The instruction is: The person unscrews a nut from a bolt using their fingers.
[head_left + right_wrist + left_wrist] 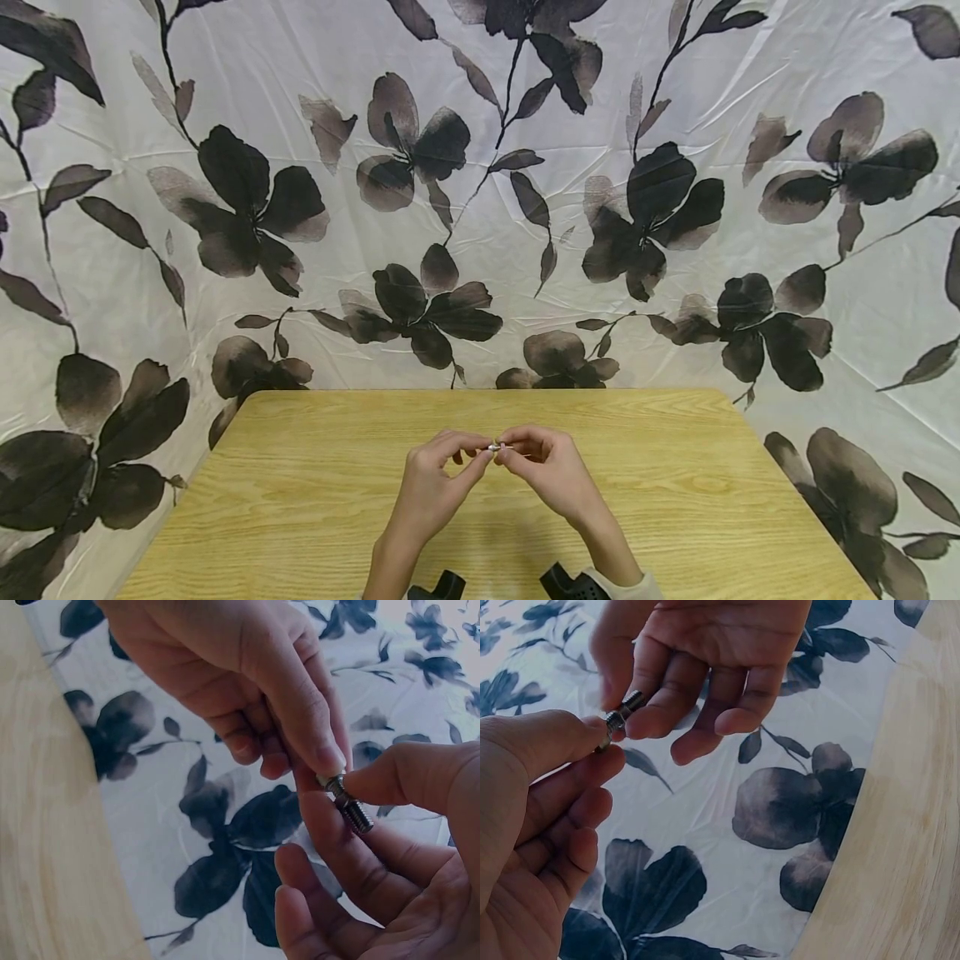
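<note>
A small metal bolt (494,447) with a threaded shaft is held between both hands above the table. My left hand (438,475) pinches its head end between thumb and index finger. From the other side, my right hand (551,471) has its thumb and index finger on the bolt around the middle. In the left wrist view the threaded end of the bolt (633,702) sticks out between the right fingertips. The right wrist view shows a wider ring, like a nut, partway along the bolt (358,815). Fingertips hide part of the head.
The light wood table (300,500) lies below both hands. White cloth (540,275) with dark flowers hangs behind it and at both sides. Black wrist devices (573,583) show at the bottom edge, near the sleeves.
</note>
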`<action>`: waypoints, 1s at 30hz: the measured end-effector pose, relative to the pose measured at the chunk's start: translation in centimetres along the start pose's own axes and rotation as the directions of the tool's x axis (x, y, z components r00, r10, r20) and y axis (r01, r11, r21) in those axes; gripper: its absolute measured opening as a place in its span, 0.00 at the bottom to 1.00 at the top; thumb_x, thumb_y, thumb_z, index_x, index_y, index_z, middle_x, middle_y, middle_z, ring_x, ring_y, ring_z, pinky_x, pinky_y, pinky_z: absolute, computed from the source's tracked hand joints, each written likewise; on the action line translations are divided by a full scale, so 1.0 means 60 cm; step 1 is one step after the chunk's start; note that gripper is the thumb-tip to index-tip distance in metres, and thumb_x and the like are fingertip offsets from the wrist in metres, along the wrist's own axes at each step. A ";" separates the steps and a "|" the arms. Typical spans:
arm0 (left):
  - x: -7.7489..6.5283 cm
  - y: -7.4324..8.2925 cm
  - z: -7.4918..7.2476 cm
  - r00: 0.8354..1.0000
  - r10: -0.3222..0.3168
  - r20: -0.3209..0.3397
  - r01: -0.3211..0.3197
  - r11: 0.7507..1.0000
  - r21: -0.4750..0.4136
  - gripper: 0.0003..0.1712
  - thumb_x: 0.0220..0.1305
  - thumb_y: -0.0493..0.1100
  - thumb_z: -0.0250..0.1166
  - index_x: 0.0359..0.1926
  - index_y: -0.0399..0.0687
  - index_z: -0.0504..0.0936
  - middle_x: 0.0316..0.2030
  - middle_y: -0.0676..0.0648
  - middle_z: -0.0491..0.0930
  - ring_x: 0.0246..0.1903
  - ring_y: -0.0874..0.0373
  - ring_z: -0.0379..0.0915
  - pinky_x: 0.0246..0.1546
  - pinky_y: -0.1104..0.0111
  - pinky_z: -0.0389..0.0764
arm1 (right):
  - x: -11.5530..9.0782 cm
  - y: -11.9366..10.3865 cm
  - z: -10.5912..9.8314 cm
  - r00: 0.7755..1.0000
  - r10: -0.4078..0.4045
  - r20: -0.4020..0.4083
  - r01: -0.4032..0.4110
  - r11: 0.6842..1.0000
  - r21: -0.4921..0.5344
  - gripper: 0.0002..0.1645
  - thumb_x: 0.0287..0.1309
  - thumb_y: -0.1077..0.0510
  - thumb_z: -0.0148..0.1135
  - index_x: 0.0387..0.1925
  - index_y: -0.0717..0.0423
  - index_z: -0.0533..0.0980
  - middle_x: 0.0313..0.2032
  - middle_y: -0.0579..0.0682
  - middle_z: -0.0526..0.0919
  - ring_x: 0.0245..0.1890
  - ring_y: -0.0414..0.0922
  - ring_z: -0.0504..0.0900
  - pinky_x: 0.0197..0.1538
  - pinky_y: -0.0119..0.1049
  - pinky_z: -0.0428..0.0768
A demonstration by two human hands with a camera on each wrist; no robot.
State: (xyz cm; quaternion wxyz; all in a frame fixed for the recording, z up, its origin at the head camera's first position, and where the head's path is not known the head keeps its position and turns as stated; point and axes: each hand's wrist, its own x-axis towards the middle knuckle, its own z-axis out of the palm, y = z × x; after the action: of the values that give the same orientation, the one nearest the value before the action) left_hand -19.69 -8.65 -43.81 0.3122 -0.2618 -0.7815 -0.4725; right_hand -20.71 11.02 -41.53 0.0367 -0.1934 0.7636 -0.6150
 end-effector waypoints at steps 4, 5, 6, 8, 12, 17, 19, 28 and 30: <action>0.000 -0.001 0.000 1.000 -0.001 -0.002 0.001 1.000 -0.008 0.10 0.58 0.33 0.76 0.40 0.49 0.90 0.34 0.55 0.88 0.32 0.65 0.79 0.31 0.66 0.83 | 0.003 0.005 0.001 0.999 -0.051 -0.009 0.050 0.999 -0.016 0.11 0.66 0.60 0.68 0.48 0.58 0.83 0.44 0.56 0.88 0.46 0.45 0.86 0.50 0.36 0.84; 0.000 -0.001 0.000 1.000 -0.004 -0.003 0.004 1.000 -0.007 0.10 0.58 0.33 0.76 0.40 0.49 0.90 0.34 0.55 0.88 0.32 0.65 0.79 0.31 0.66 0.83 | 0.003 0.007 0.000 0.998 -0.065 -0.008 0.065 0.998 -0.014 0.11 0.66 0.61 0.68 0.48 0.58 0.83 0.45 0.56 0.87 0.48 0.45 0.85 0.51 0.36 0.84; 0.000 -0.002 0.000 1.000 -0.005 -0.004 0.005 1.000 -0.005 0.10 0.58 0.33 0.76 0.40 0.49 0.90 0.34 0.55 0.88 0.32 0.65 0.79 0.31 0.66 0.83 | 0.003 0.008 0.000 0.997 -0.079 -0.006 0.079 0.997 -0.011 0.11 0.65 0.62 0.67 0.49 0.58 0.83 0.47 0.56 0.87 0.49 0.46 0.85 0.51 0.37 0.85; 0.000 -0.002 -0.001 1.000 -0.009 -0.006 0.009 1.000 0.000 0.10 0.58 0.33 0.76 0.40 0.49 0.90 0.34 0.55 0.88 0.32 0.65 0.79 0.31 0.67 0.82 | 0.002 0.009 0.000 0.994 -0.105 0.003 0.105 0.994 -0.006 0.13 0.65 0.64 0.67 0.51 0.58 0.82 0.51 0.57 0.85 0.53 0.48 0.84 0.53 0.37 0.85; 0.000 -0.003 -0.001 1.000 -0.006 -0.012 0.006 1.000 0.011 0.10 0.57 0.33 0.77 0.40 0.48 0.90 0.34 0.55 0.88 0.32 0.65 0.79 0.31 0.69 0.82 | 0.003 0.010 -0.001 0.991 -0.136 0.022 0.135 0.991 0.024 0.21 0.68 0.63 0.65 0.60 0.61 0.78 0.59 0.61 0.81 0.62 0.56 0.79 0.57 0.35 0.83; 0.002 -0.001 -0.003 1.000 0.007 -0.027 -0.007 1.000 0.012 0.11 0.56 0.32 0.77 0.40 0.48 0.90 0.33 0.54 0.89 0.32 0.64 0.80 0.31 0.70 0.82 | 0.005 0.006 0.001 0.997 -0.075 -0.008 0.075 0.995 0.065 0.23 0.73 0.57 0.61 0.65 0.60 0.75 0.60 0.62 0.81 0.63 0.57 0.79 0.59 0.34 0.81; 0.003 -0.001 -0.003 0.999 0.016 -0.030 -0.016 1.000 0.009 0.11 0.56 0.31 0.77 0.40 0.47 0.90 0.33 0.53 0.89 0.32 0.64 0.80 0.32 0.70 0.82 | 0.006 0.005 0.003 0.999 -0.032 -0.033 0.034 0.997 0.070 0.23 0.74 0.54 0.60 0.64 0.60 0.76 0.58 0.62 0.83 0.61 0.55 0.81 0.58 0.34 0.82; 0.002 0.000 -0.005 0.999 0.042 -0.018 -0.042 0.999 -0.025 0.12 0.57 0.30 0.76 0.40 0.48 0.90 0.34 0.51 0.89 0.32 0.62 0.80 0.31 0.69 0.82 | 0.007 0.005 0.007 0.999 0.030 -0.036 -0.030 1.000 0.006 0.21 0.76 0.47 0.58 0.51 0.59 0.86 0.49 0.56 0.89 0.54 0.50 0.85 0.56 0.42 0.83; 0.001 0.000 -0.005 0.999 0.040 -0.018 -0.040 0.999 -0.023 0.12 0.57 0.30 0.76 0.40 0.48 0.90 0.34 0.51 0.89 0.32 0.62 0.79 0.31 0.69 0.82 | 0.007 0.005 0.006 1.000 0.020 -0.021 -0.020 1.000 -0.009 0.21 0.76 0.47 0.57 0.48 0.58 0.87 0.45 0.56 0.90 0.52 0.50 0.85 0.57 0.46 0.82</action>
State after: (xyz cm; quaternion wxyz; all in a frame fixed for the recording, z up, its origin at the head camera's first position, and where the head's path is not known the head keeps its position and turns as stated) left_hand -19.67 -8.93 -43.65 0.3252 -0.2769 -0.7677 -0.4776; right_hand -21.03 10.58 -41.84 0.0338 -0.1793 0.7686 -0.6132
